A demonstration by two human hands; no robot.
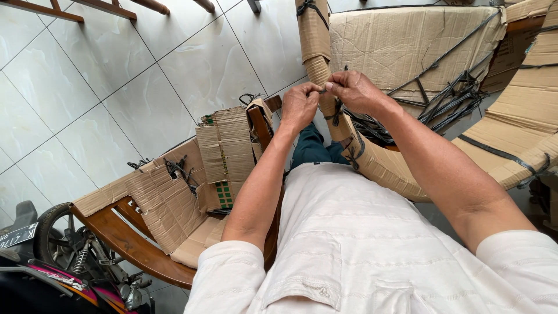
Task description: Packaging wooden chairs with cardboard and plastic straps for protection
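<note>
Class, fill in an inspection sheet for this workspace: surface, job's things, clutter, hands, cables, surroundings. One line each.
Surface: white tiled floor.
Job's things: cardboard-wrapped furniture arm bound with black strap.
Clutter: loose cardboard pieces on a wooden chair frame; tangled black straps.
Hands: left hand and right hand meet at the wrapped arm, fingertips pinching something small there.
Cables: nothing seen.
Surroundings: motorcycle at lower left; more wrapped furniture on the right.

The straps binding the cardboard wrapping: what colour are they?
Black straps, clearest in the head view.
</note>
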